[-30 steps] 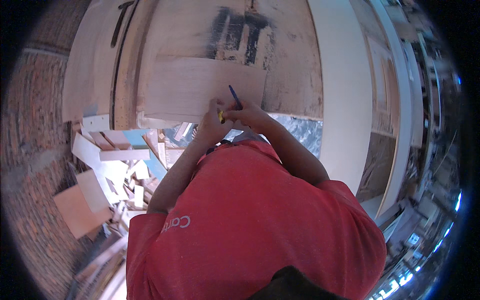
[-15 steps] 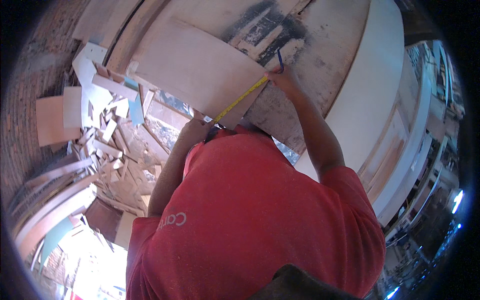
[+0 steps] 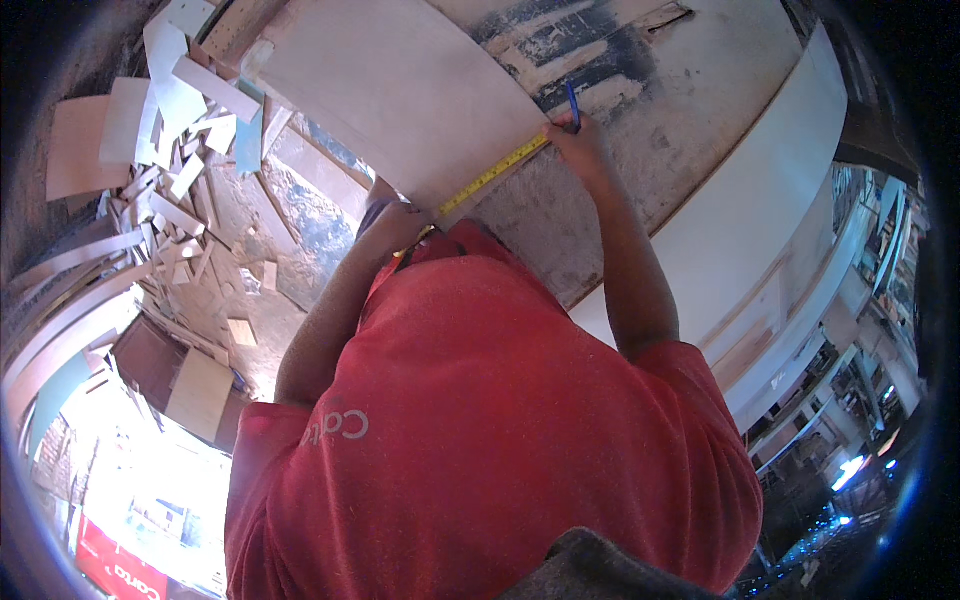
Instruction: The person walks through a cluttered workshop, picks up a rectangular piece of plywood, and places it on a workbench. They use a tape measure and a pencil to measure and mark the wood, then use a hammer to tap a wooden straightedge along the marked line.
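A yellow tape measure is stretched between my two hands, along the right-hand edge of a pale flat board. My left hand is closed on the tape's near end, close to my body; a yellow and dark part shows below its fingers. My right hand pinches the far end at the board's corner. A blue pen sticks up from the same right hand, its lower part hidden by the fingers. The board lies on a worn, stained work surface.
A long white panel runs along the right side of the work surface. Wood offcuts lie heaped on the floor at the left, near larger loose panels. More boards lean at the lower left, beside bright light.
The view has shifted. The tape, which crossed the board's near corner at a slant, now lies along its right-hand edge, its marked face showing more. Both hands keep their hold.
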